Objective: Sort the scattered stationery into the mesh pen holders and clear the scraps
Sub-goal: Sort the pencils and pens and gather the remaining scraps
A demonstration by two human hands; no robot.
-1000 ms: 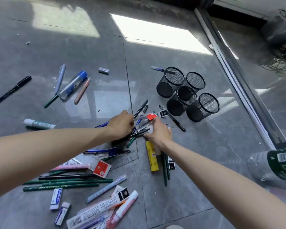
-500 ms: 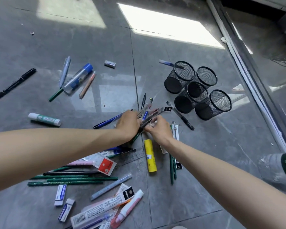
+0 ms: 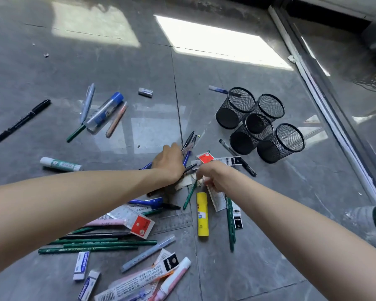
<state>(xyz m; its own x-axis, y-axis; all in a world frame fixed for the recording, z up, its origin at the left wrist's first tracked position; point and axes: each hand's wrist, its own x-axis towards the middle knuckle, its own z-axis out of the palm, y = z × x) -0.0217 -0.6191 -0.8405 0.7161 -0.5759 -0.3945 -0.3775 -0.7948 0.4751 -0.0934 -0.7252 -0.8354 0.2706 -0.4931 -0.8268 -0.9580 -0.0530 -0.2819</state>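
Several black mesh pen holders (image 3: 234, 107) stand clustered on the grey floor at the right, all without contents. My left hand (image 3: 169, 164) grips a bundle of pens (image 3: 188, 141) whose tips stick out beyond its fingers, toward the holders. Just to its right, my right hand (image 3: 215, 175) is curled down over white wrapper scraps (image 3: 201, 181) and pinches them at the fingertips. A red-labelled refill pack (image 3: 205, 158) lies just beyond both hands. More scraps sit under my left wrist, partly hidden.
Stationery is scattered around: a yellow glue stick (image 3: 202, 213), green pencils (image 3: 96, 244), a clear ruler (image 3: 174, 222), erasers (image 3: 81, 265), a white glue stick (image 3: 61, 165), a black marker (image 3: 22, 120), a blue-capped tube (image 3: 104, 111). A window track (image 3: 326, 105) runs along the right.
My right hand let go of the pen bundle and dropped to the scraps below it. My left hand keeps the pens and has shifted slightly away from me.
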